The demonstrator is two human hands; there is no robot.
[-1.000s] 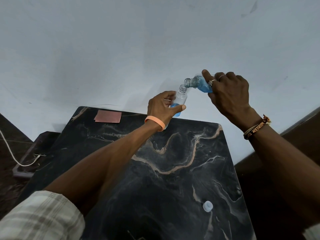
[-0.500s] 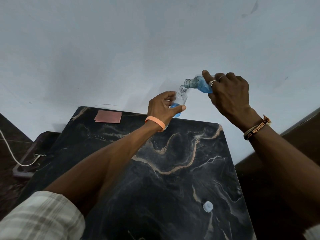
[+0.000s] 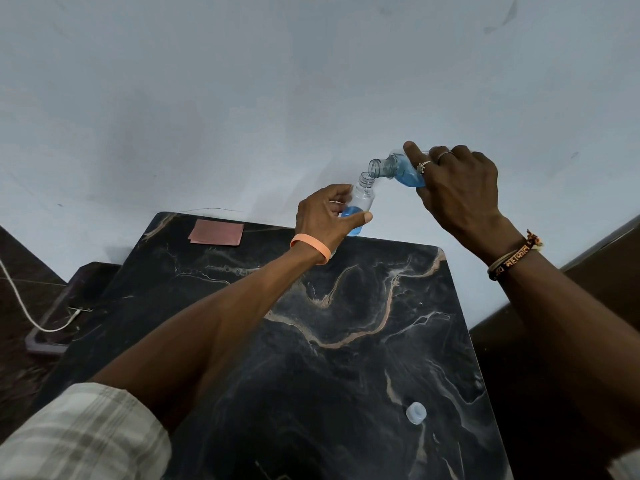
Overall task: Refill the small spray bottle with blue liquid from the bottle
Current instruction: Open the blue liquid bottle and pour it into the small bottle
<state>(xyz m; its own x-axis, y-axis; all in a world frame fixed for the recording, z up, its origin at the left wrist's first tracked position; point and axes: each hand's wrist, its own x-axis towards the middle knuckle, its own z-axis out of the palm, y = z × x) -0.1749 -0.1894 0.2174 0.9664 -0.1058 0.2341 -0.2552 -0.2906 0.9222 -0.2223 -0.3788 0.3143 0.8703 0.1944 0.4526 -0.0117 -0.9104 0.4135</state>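
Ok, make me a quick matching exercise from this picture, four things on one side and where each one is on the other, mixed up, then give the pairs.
Things:
1. small spray bottle
2. larger bottle
3. white cap
4. pink card

Places:
A. tilted in the right hand
B. far left corner of the black marble table
C. upright in the left hand
D. near right part of the table

Pairs: 1-C, 2-A, 3-D, 4-B

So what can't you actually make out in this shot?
- Head view: the lower part of the small bottle is covered by the left hand.
- The rear of the big bottle is hidden under the right hand, so its remaining liquid is unknown.
- Any stream between the two mouths is too thin to see.
- The spray top isn't visible; only a cap lies on the table.
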